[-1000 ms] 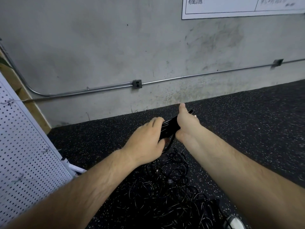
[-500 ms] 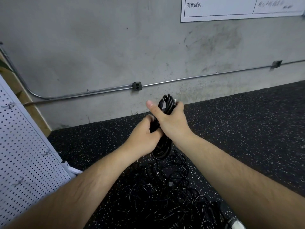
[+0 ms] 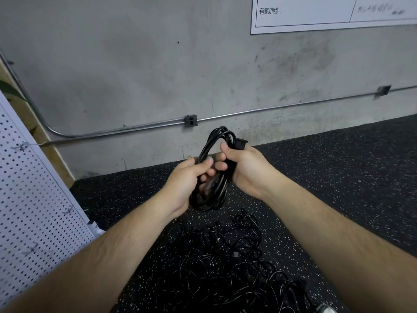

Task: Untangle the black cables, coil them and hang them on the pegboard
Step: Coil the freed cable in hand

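Both hands are clamped on one coiled cable (image 3: pixel 208 205), held in the air in front of the person, above the floor (image 3: pixel 338 177). The left hand (image 3: pixel 185 179) has fingers and thumb wrapped round the coil's left run. The right hand (image 3: pixel 248 166) grips the right run w/ the thumb up, and the two hands sit close together, fingers near touching in the middle.

The relation that matters is coil vs. pegboard (image 3: pixel 33 199). The board stands well off to the left, leaning, w/ a few small hooks (image 3: pixel 67 210) on it. So the coil has to travel left, and the left hand is the nearer one.

The coil's long axis runs approx. upright, top tipped a little to the right. A free loop sticks out above the hands and another hangs below them. A plug end (image 3: pixel 240 141) shows just beside the right thumb.

The coil looks like several turns of thick black cord, glossy, bundled into a narrow oval and fairly tidy. I can't tell if the end is tucked in or wound round to lock it.

Judgement: coiling of this one looks about done, hanging is next, and the top loop seems the part to slip over a hook.

Below the hands lies a tangle of thin black cables (image 3: pixel 225 267) on the floor — not yet sorted.
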